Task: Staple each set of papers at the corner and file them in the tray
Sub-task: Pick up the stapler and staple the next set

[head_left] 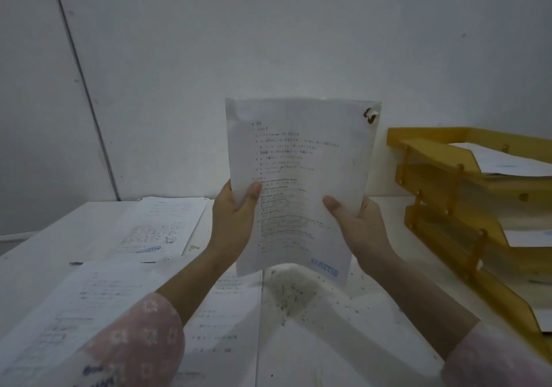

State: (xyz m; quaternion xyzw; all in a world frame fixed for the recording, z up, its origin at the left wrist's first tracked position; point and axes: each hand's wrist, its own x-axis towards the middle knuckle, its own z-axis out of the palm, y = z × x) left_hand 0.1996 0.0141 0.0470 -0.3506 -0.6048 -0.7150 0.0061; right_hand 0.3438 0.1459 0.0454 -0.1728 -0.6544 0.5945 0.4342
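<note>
Printed sheets litter the speckled white table along its near and left edges. Above its middle, the left hand and right hand grip a set of papers upright, thumbs in front. Its blue stamp reads "REJECTED". A yellow plastic stacked tray stands at the right edge.

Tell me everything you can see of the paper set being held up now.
The paper set is white printed sheets, held upright above the table, bottom edge bowed. Small black text fills the front; a blue stamp sits at the lower right corner, a dark mark at the upper right. The left hand grips its lower left edge, the right hand its lower right, thumbs on front. Sheet count and any staple cannot be told.
</note>
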